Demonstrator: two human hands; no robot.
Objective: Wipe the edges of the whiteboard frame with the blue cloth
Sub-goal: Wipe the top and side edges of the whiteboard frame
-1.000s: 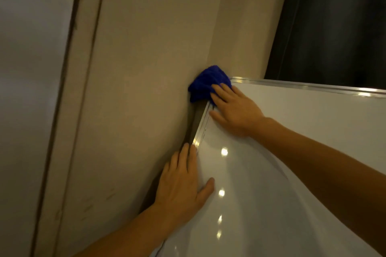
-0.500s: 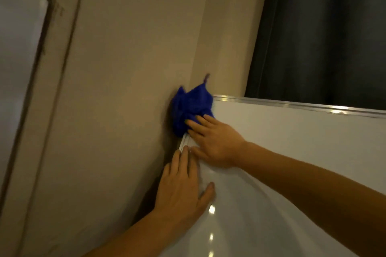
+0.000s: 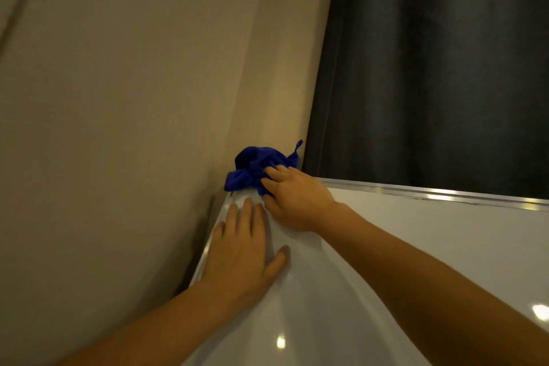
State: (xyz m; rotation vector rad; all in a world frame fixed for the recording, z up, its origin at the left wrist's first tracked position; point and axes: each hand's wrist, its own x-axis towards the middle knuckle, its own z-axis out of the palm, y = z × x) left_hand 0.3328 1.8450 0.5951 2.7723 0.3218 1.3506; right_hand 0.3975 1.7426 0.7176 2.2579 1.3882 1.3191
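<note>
A bunched blue cloth (image 3: pixel 252 169) sits on the top left corner of the whiteboard, over its silver frame (image 3: pixel 430 192). My right hand (image 3: pixel 297 199) grips the cloth, fingers curled into it, and presses it against that corner next to the wall. My left hand (image 3: pixel 240 249) lies flat on the white board surface (image 3: pixel 416 261) just below, fingers spread and pointing up along the left frame edge (image 3: pixel 205 252). The corner of the frame itself is hidden under the cloth.
A beige wall (image 3: pixel 133 128) runs close along the board's left edge, leaving a narrow dark gap. A dark curtain (image 3: pixel 430 68) hangs behind the top edge. Ceiling lights reflect on the glossy board.
The view has tilted so the board corner sits lower in frame. My right hand has carried the cloth up onto the corner; the cloth has spread, its loop sticking up. My left hand stays flat.
</note>
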